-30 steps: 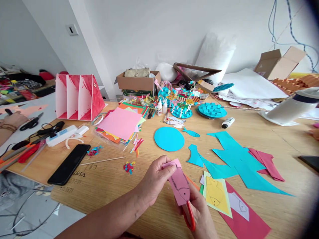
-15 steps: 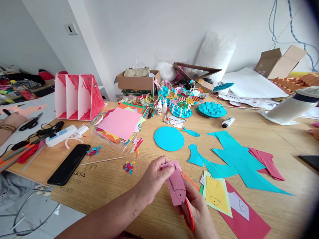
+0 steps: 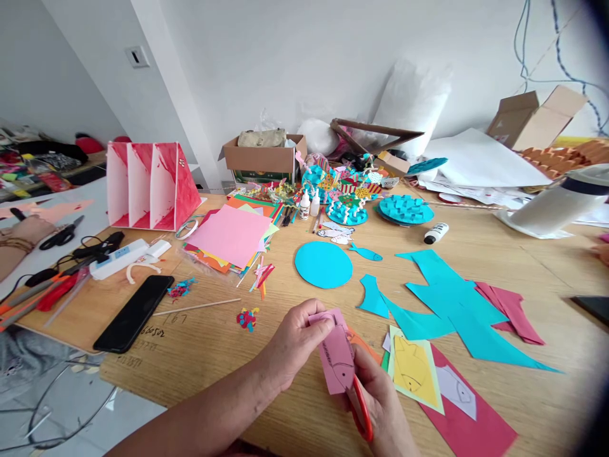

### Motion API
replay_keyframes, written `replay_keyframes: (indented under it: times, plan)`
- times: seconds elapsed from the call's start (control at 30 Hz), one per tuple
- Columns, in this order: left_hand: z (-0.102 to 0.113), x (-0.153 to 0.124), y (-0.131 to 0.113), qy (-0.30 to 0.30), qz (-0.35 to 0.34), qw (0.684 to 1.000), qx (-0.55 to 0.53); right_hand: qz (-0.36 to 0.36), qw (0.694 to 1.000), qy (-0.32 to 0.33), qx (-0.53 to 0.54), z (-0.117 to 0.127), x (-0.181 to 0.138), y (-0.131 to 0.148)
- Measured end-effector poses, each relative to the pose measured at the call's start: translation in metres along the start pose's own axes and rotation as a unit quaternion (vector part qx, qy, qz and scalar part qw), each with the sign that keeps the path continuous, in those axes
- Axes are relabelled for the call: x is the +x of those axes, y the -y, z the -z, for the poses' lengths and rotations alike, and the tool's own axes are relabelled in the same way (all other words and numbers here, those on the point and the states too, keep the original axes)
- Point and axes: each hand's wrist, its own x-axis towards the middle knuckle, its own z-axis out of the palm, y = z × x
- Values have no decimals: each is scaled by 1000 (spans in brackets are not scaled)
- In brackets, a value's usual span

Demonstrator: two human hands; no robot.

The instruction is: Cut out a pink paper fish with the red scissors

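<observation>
Fingers (image 3: 308,309) of your left hand (image 3: 285,349) pinch a pink paper (image 3: 337,358) at its 11 o'clock end, thumb on top, while those of your right hand (image 3: 379,395) curl around red-handled scissors (image 3: 364,416) at the paper's 5 o'clock corner. A fish (image 3: 343,376) is drawn on the paper in dark lines, head toward the scissors; the blades are largely hidden, and how wide they stand cannot be told. Both hands hold their work above a wooden table (image 3: 200,346). With the paper at the dial's center, a blue disc (image 3: 323,264) lies flat at 12 o'clock, two small bottles (image 3: 304,207) upright beyond it. Near your right hand, a yellow card (image 3: 413,368) with another drawn fish lies at 3 and a red sheet (image 3: 480,435) at 4. Blue scraps (image 3: 454,304) spread at 2; a phone (image 3: 134,314) lies at 9.
</observation>
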Motion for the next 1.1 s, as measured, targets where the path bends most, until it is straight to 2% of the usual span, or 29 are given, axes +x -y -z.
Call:
replay_keyframes:
  times: [0.27, 0.63, 1.1]
  plan:
    - [1, 0, 4, -8, -13, 1000, -21, 2, 1000, 16, -18, 4, 3, -7]
    - [-2, 0, 2, -16, -16, 1000, 1, -17, 1000, 4, -14, -2, -3, 7]
    - [-2, -1, 4, -10, -18, 999, 31, -5, 1000, 13, -19, 2, 1, -2]
